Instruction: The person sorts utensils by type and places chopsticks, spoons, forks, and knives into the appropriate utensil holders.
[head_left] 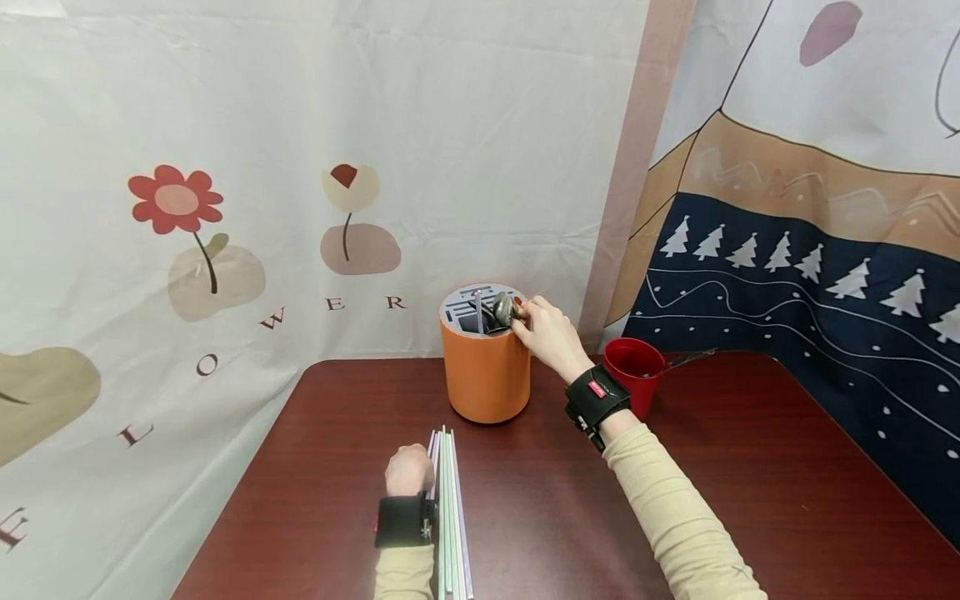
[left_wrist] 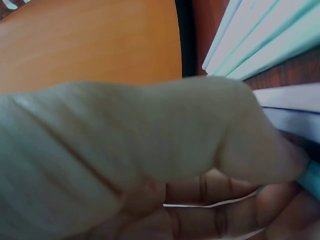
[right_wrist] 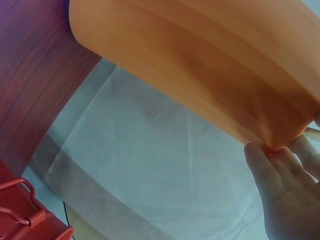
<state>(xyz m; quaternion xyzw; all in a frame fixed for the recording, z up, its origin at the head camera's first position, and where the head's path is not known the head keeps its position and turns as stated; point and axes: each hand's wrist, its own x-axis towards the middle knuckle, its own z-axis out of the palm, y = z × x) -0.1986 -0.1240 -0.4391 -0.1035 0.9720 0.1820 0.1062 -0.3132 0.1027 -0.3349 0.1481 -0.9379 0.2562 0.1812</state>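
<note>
A round orange utensil holder (head_left: 487, 375) with a grey slotted top stands at the back of the table. My right hand (head_left: 553, 333) is at its top rim, fingers pinching a shiny metal spoon (head_left: 504, 308) that overlaps the slots. In the right wrist view, fingertips (right_wrist: 262, 160) meet the holder's rim and a pale handle (right_wrist: 312, 133) shows beside them. Nearer the front, my left hand (head_left: 410, 471) is beside several thin pale green and lilac boards (head_left: 448, 517) set on edge. Its thumb (left_wrist: 240, 135) and curled fingers pinch a teal edge among them.
A red cup (head_left: 633, 365) stands right of the holder, behind my right wrist, with a dark thin utensil (head_left: 690, 358) reaching out to its right. Printed cloth (head_left: 480, 150) hangs close behind the dark red table (head_left: 360, 408).
</note>
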